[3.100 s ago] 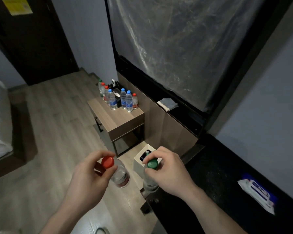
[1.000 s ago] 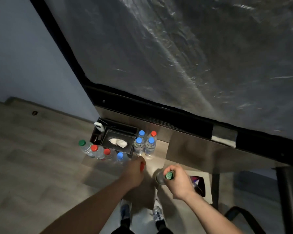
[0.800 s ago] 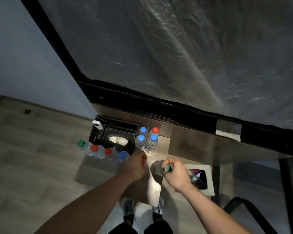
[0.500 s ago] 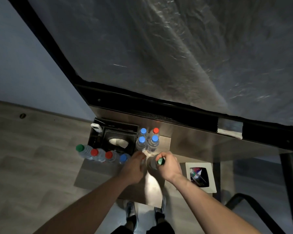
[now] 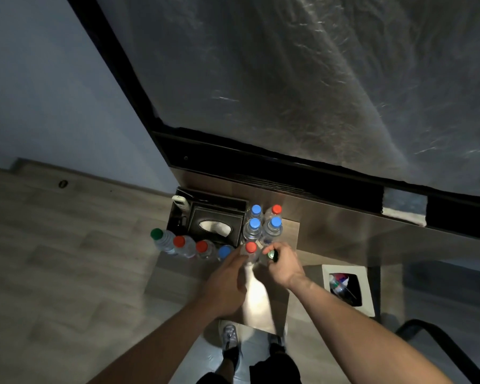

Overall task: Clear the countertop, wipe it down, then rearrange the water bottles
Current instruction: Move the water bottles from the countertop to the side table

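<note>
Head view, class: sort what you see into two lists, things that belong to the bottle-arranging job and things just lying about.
Belongs to the job:
red-capped bottle under the left hand
green-capped bottle gripped by the right hand
standing bottles
side table

Just lying about:
tissue box
remote
waste bin

Left hand (image 5: 227,275) holds a red-capped bottle (image 5: 251,248), right hand (image 5: 284,263) a green-capped bottle (image 5: 271,255) (both upright), beside blue-capped bottles (image 5: 263,225) on the table (image 5: 175,281).
</note>
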The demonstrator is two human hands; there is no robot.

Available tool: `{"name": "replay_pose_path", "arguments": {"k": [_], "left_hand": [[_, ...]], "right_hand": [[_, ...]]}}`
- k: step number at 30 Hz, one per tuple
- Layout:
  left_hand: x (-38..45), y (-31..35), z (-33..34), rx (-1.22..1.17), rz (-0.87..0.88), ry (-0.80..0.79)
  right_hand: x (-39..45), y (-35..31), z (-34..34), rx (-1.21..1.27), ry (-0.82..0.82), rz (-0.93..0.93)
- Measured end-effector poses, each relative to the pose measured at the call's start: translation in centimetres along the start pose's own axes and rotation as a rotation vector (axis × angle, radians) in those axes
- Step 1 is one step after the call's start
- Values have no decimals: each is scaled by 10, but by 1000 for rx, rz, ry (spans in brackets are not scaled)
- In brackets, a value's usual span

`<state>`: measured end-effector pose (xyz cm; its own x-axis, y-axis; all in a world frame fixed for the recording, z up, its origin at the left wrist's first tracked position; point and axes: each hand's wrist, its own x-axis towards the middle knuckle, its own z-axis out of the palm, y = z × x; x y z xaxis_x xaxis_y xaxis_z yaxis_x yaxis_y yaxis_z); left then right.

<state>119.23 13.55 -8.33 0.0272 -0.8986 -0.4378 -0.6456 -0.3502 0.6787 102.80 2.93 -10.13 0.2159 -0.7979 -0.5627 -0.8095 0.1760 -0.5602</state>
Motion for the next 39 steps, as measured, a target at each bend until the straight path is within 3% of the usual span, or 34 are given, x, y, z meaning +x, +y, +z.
{"name": "replay_pose_path", "arguments": {"k": [6, 14, 24, 31, 39], "left_hand": [[-43, -15, -14, -14, 26, 9], [-92, -19, -53, 121, 144, 6], [-127, 95, -71, 319, 323, -42], [-153, 189, -13, 429, 472, -76], [-224, 278, 116, 450, 569, -92]], "right_hand": [[-14, 2, -1, -14, -59, -74], [-148, -25, -41, 112, 36, -125], [-268, 21, -112, -7, 99, -61], [-356, 96, -155, -11, 258, 5], [-485, 246, -184, 12, 357, 102]]}}
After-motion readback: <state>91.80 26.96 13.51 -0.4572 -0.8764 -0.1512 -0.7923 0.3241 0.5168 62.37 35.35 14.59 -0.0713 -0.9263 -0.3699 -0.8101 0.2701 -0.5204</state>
